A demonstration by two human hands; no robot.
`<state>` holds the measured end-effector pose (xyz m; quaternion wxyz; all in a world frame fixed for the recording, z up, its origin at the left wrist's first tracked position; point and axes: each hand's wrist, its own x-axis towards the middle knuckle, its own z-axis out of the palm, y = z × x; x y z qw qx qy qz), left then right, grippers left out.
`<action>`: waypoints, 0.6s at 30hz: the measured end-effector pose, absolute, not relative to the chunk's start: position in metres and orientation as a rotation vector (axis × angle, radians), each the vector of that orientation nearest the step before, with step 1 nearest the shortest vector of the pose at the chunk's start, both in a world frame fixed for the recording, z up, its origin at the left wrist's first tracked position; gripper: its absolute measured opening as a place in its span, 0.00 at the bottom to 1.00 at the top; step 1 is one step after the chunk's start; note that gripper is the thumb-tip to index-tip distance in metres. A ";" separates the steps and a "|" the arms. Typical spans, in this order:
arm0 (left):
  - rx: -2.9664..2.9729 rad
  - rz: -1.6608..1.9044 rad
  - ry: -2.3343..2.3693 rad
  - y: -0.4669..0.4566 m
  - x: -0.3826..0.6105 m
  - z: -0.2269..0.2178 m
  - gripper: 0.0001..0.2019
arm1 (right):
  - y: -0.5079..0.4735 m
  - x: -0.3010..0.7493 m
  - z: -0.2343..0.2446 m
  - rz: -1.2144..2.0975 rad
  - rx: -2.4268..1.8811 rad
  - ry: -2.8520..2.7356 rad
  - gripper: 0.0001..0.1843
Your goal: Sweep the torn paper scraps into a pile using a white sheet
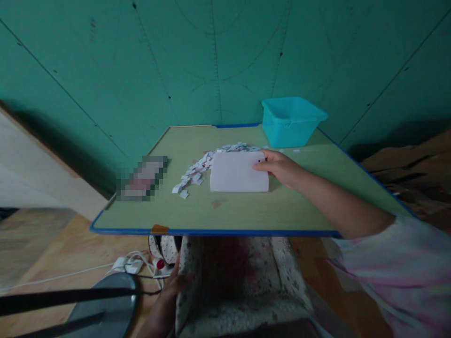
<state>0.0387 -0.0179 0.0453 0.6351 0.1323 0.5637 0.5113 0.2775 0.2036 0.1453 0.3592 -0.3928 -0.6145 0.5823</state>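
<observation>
My right hand point(278, 168) grips a flat white scraper point(237, 172), with the thumb on its front face near a small dark hole. The scraper stands on edge on the table, its straight side down. Just behind it and to its left, many small white paper pieces point(197, 172) lie in a curved heap, partly hidden by it. Below the table's front edge, my left hand point(172, 288) holds the left side of a speckled whitish bin point(292, 277). Most of its fingers are out of sight behind the bin wall.
A turquoise plastic basket point(294, 126) stands at the table's back right. A blurred-out flat object point(143, 180) lies at the left edge. The pale green table point(141, 218) has blue edging. Below are a grey round stool point(105, 305), a power strip point(128, 265) and cables.
</observation>
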 end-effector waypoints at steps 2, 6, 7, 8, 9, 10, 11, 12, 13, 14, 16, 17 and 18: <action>0.311 1.164 1.300 -0.020 0.038 0.046 0.10 | 0.205 0.278 0.144 1.437 -1.020 -1.600 0.13; 0.319 1.180 1.231 -0.020 0.032 0.038 0.06 | 0.201 0.276 0.146 1.461 -1.078 -1.687 0.12; 0.333 1.186 1.221 -0.020 0.031 0.036 0.06 | 0.199 0.275 0.147 1.497 -1.077 -1.715 0.12; 0.345 1.179 1.224 -0.020 0.030 0.034 0.06 | 0.196 0.274 0.149 1.533 -1.066 -1.752 0.12; 0.346 1.165 1.242 -0.020 0.030 0.033 0.07 | 0.193 0.273 0.150 1.566 -1.050 -1.794 0.12; 0.337 1.148 1.261 -0.020 0.030 0.033 0.08 | 0.190 0.272 0.151 1.598 -1.032 -1.835 0.12; 0.323 1.135 1.274 -0.020 0.031 0.034 0.10 | 0.188 0.272 0.152 1.627 -1.015 -1.867 0.12; 0.311 1.129 1.278 -0.020 0.031 0.036 0.14 | 0.187 0.272 0.152 1.655 -1.003 -1.885 0.12; 0.302 1.132 1.279 -0.020 0.033 0.038 0.19 | 0.187 0.273 0.152 1.684 -0.995 -1.884 0.12; 0.299 1.139 1.275 -0.020 0.034 0.040 0.23 | 0.187 0.274 0.152 1.704 -0.988 -1.866 0.12; 0.297 1.151 1.267 -0.019 0.035 0.043 0.29 | 0.189 0.276 0.151 1.701 -0.984 -1.828 0.14; 0.297 1.154 1.272 -0.019 0.036 0.044 0.30 | 0.190 0.277 0.151 1.678 -0.989 -1.826 0.14; 0.296 1.156 1.281 -0.019 0.036 0.044 0.30 | 0.191 0.277 0.150 1.651 -0.999 -1.836 0.15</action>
